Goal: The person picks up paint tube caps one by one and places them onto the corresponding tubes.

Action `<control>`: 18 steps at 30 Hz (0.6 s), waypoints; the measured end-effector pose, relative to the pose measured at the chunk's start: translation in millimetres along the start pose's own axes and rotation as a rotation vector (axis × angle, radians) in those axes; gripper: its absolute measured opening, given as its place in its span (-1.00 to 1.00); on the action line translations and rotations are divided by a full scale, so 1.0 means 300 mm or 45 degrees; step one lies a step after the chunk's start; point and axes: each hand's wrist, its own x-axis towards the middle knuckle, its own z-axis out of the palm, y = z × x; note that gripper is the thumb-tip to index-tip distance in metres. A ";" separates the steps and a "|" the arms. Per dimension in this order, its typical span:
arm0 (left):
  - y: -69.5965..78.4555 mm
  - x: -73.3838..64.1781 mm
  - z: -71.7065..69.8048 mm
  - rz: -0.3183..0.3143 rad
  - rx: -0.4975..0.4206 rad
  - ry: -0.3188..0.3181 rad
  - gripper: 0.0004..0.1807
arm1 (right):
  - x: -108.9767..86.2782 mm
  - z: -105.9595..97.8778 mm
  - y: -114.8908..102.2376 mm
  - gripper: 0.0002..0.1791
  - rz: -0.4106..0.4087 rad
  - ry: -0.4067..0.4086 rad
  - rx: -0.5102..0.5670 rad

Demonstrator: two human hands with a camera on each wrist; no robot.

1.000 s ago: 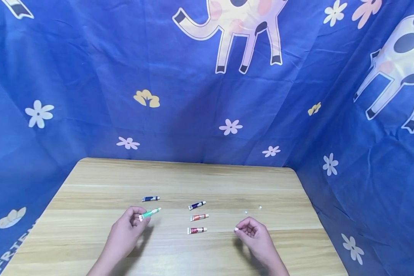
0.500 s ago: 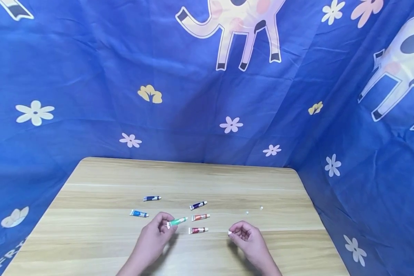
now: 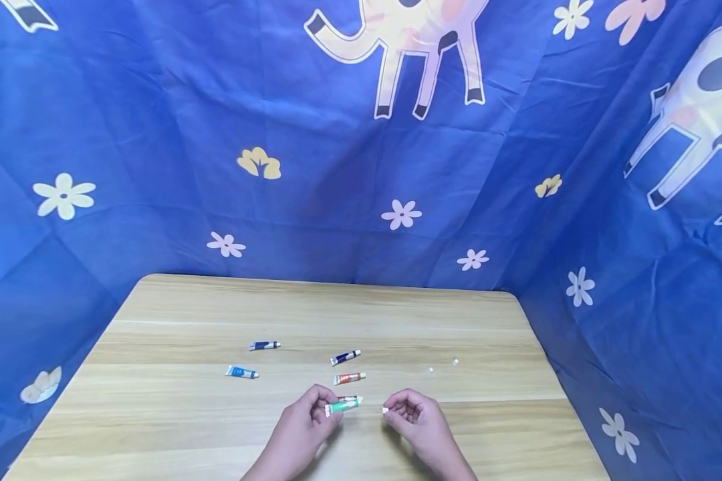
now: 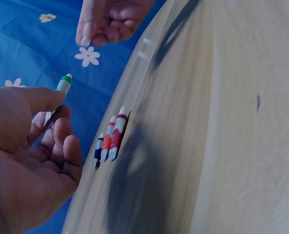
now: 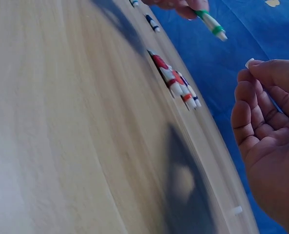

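My left hand [image 3: 301, 425] pinches a small green paint tube [image 3: 343, 406] between thumb and fingers, its white tip pointing right. Facing it, a short gap away, my right hand [image 3: 422, 425] pinches a tiny white cap [image 5: 250, 63] between thumb and forefinger. Cap and tube tip stand apart, both above the table. In the head view the green tube partly covers a dark red paint tube [image 3: 355, 399] lying below it. Just beyond lie an orange-red tube [image 3: 349, 378] and a violet-blue tube [image 3: 345, 357], roughly in a column.
Left of the column lie a light blue tube [image 3: 243, 372] and a navy tube [image 3: 265, 345]. Two small white caps, a nearer cap [image 3: 430, 369] and a farther cap [image 3: 455, 361], rest on the wooden table [image 3: 186, 307]. Blue patterned cloth [image 3: 337, 167] hangs behind.
My left hand has carried the green tube rightward, uncovering the light blue tube and reaching over the dark red one. My right hand has moved a little left with the cap, narrowing the gap.
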 end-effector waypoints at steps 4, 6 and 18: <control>0.002 -0.008 0.016 0.056 -0.029 -0.049 -0.74 | 0.004 0.022 0.001 -0.77 -0.023 -0.021 0.000; 0.004 -0.011 0.021 0.073 -0.038 -0.069 -0.74 | 0.007 0.031 0.001 -0.77 -0.025 -0.033 -0.001; -0.005 -0.002 0.037 0.106 -0.062 -0.107 -0.74 | 0.013 0.050 -0.019 -0.80 -0.006 -0.081 -0.004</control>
